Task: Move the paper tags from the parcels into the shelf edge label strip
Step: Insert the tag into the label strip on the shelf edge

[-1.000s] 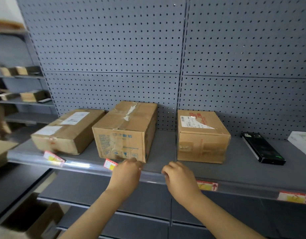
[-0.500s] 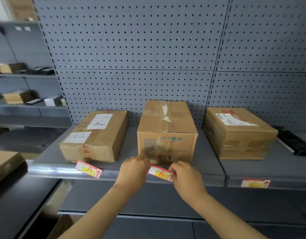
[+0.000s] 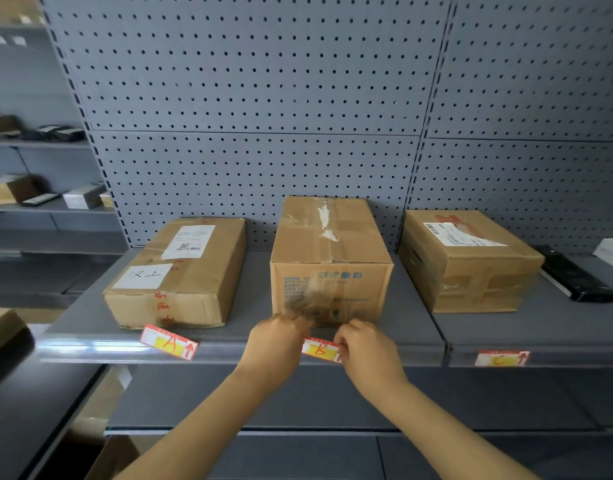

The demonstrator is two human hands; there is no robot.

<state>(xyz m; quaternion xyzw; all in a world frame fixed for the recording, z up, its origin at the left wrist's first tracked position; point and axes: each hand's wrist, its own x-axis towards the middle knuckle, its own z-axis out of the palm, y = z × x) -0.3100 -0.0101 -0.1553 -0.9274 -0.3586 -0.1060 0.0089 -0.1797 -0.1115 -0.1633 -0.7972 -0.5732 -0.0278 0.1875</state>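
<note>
Pinching tag B [image 3: 319, 349] by its two ends: left hand [image 3: 276, 344] at the left end, right hand [image 3: 366, 351] at the right, fingers of both curled in tight around the paper. Lying between the fists, long axis running along the shelf front, right at the label strip [image 3: 395, 355] and just below the middle parcel [image 3: 330, 261]. Hard to tell whether already seated in the channel or only laid against it. Equally near to both hands; likely calling next for a push inward and down along the strip's line, keeping that long axis level.

Further left, tag A [image 3: 169, 342] sitting crooked at the strip's lip, tilted, in front of the left parcel [image 3: 180, 271]; apparently not yet tucked in. To the right, tag C [image 3: 501, 358] lying flat in the strip under the right parcel [image 3: 467, 258]. Beyond it, on the shelf, a black box [image 3: 575, 278].
</note>
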